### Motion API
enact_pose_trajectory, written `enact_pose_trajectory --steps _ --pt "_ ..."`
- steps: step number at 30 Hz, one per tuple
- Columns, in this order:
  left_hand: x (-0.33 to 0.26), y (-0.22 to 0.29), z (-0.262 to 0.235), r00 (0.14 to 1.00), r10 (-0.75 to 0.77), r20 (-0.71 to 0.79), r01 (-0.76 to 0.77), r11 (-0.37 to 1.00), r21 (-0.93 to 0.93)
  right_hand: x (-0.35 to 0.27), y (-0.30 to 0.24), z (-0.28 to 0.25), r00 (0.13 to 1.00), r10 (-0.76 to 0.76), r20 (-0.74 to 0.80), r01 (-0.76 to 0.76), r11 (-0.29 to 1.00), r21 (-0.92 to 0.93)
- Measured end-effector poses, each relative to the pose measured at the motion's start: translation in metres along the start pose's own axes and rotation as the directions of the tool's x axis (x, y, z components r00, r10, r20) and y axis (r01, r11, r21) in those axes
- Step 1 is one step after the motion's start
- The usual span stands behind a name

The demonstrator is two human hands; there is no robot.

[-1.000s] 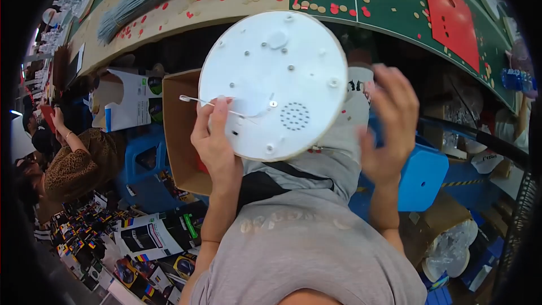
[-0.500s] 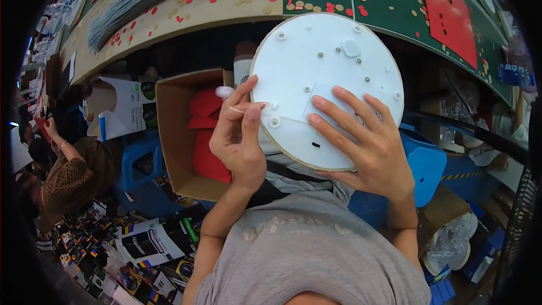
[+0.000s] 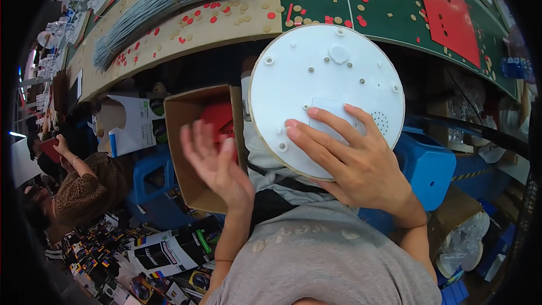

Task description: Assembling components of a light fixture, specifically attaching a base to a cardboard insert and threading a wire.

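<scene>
A white round disc (image 3: 282, 93) with a pale tan rim tilts over my lap. On its face are several screws, a raised round knob (image 3: 339, 53), a clear square patch and a cluster of small holes (image 3: 380, 123). My right hand (image 3: 355, 161) grips its lower right edge, fingers spread across the face and the thumb tucked behind the rim. My left hand (image 3: 220, 169) is off the disc to the left, palm up and fingers apart, a little blurred, with nothing visible in it. It hovers in front of the cardboard box (image 3: 195, 206), which holds red pieces (image 3: 217, 114).
A workbench (image 3: 248, 29) runs across the far side, bearing a bundle of grey wires (image 3: 175, 8), scattered red and tan bits and a red sheet (image 3: 449, 17). Blue stools (image 3: 426, 166) stand at both sides. Another person (image 3: 93, 186) sits at the left near piled small boxes.
My left hand has left the disc's edge and opened, moving left toward the box; the thin white strip and white round piece by it are out of sight. The disc has turned slightly.
</scene>
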State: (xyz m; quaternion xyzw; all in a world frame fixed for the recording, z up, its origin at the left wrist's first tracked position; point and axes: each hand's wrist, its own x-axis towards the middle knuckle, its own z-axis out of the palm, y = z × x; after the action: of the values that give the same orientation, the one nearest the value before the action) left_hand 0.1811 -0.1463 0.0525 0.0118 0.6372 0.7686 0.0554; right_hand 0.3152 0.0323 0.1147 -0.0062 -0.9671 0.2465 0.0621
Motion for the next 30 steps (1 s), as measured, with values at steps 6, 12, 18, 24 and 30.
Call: enact_pose_trajectory --steps 6,12,18,24,30 --pt "0.004 0.03 -0.005 0.699 0.139 0.702 -0.503 0.793 0.343 0.002 0.0 -0.002 0.999 -0.025 0.025 0.026 0.999 -0.038" --pt "-0.013 0.055 0.001 0.675 -0.265 0.689 -0.144 0.868 0.475 0.002 0.0 0.006 0.999 -0.047 -0.007 0.047 0.995 -0.088" --pt "0.025 0.057 0.023 0.691 0.133 0.71 -0.647 0.552 0.526 -0.005 0.0 0.009 0.995 -0.069 -0.073 0.061 0.992 -0.107" --pt "0.003 0.048 0.013 0.753 -0.467 0.463 0.305 0.872 0.382 -0.015 0.021 0.01 0.967 -0.156 -0.202 0.163 0.986 0.022" --pt "0.004 0.05 -0.002 0.707 -0.536 0.461 0.44 0.844 0.306 -0.014 0.085 -0.017 0.759 -0.148 -0.634 0.007 0.976 -0.219"
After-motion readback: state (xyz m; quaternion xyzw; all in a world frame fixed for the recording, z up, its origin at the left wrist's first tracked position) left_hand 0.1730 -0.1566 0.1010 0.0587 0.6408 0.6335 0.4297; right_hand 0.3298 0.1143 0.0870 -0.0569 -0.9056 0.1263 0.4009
